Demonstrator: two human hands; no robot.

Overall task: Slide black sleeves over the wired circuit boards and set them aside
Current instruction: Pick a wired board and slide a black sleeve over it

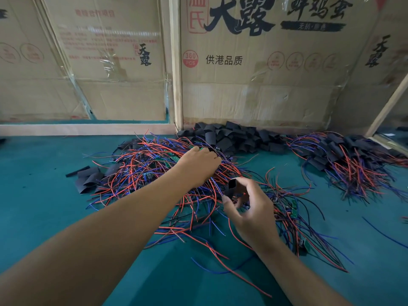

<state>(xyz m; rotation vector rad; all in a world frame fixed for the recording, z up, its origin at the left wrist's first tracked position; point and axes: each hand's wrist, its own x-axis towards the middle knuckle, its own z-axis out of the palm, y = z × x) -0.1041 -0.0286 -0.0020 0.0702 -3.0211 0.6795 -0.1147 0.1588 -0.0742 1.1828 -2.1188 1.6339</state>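
behind the hands [198,166], cardboard [254,62] reads "360 pcs".

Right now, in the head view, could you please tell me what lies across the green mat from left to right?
Loose flat sleeves → tangled wire pile → left hand → right hand pinching a sleeve → sleeved boards pile.

Soft, even daylight; faint shadows; glare on the tape; wide-angle bowing and blur at edges

left hand [198,165] reaching, right hand [249,208] pinching
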